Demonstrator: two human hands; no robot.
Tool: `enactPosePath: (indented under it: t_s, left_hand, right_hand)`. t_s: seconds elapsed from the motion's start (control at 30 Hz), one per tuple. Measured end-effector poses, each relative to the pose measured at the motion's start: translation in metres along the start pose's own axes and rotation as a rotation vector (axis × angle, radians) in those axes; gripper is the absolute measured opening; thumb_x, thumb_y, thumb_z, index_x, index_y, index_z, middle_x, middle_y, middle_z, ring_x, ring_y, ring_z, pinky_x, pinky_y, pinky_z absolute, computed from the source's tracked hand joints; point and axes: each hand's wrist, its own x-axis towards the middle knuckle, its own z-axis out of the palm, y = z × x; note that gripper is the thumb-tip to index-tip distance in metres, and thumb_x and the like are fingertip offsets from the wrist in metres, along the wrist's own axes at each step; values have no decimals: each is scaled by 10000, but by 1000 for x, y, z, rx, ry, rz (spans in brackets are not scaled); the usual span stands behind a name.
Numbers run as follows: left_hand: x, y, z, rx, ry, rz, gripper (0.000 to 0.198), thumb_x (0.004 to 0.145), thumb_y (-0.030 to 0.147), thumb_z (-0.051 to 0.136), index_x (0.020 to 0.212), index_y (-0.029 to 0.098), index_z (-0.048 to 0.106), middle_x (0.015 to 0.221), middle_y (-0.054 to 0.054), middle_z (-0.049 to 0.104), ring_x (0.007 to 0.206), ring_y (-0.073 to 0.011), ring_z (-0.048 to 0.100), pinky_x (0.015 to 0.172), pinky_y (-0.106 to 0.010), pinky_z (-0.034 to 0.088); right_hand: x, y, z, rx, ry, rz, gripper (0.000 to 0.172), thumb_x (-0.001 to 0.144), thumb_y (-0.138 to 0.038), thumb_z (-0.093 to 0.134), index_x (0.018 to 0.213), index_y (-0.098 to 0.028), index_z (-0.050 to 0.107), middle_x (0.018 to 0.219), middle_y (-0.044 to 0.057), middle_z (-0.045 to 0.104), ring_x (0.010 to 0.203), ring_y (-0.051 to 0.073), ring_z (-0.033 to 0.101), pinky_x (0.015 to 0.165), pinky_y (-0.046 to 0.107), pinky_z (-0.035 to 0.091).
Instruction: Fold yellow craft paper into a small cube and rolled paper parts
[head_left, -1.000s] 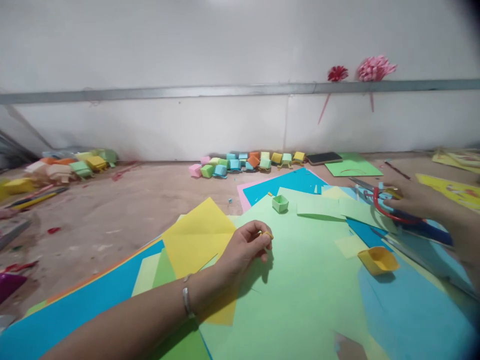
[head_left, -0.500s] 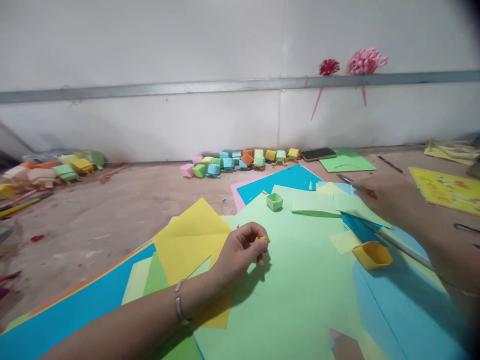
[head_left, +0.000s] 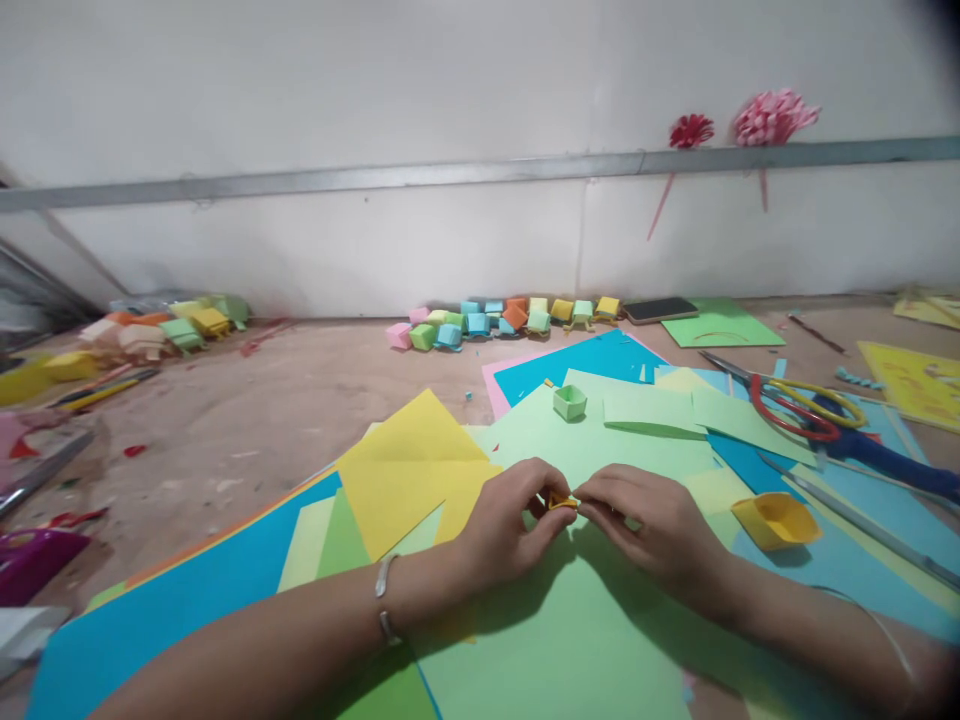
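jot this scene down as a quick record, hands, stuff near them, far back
left hand: pinches yellow piece
right hand: at the piece's right end, grip unclear
under hands: green sheet
left of hands: yellow sheet
right of hands: yellow box, scissors
beyond hands: green box
far back: paper cubes, phone

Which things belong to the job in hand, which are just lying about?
In the job, apparently: small yellow piece; left hand, pinching it; right hand, close against it; probably yellow paper box, scissors.

Likely just lying about: phone, yellow card.
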Motion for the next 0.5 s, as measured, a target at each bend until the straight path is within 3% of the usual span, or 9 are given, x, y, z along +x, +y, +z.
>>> enactPosePath:
  t_s: [0.17,0.37,0.5]
  left_hand:
    - [-2,-1,2,-39,0,-30,89,792,195,657,816,194,571,745,-15,627,586,-117,555,559,-221,452]
    - [-3,-2,4,-227,-28,-123,224,727,201,749,845,194,559,787,-8,613,610,-118,590,560,-228,501]
    - [-1,0,2,-370,-19,-165,304,713,194,761,925,200,543,876,-32,627,725,-154,642,580,-239,534]
  right_hand:
    - [-3,-6,2,55,-7,18,170,905,-104,490,855,-165,641,728,49,669,648,144,605,578,240,480]
    - [-1,-3,5,171,12,228,156,849,-137,524,728,-182,613,641,13,626,548,125,548,518,236,448]
    - [2,5,2,221,67,187,140,867,-141,540,786,-187,643,692,24,664,612,145,610,567,254,512]
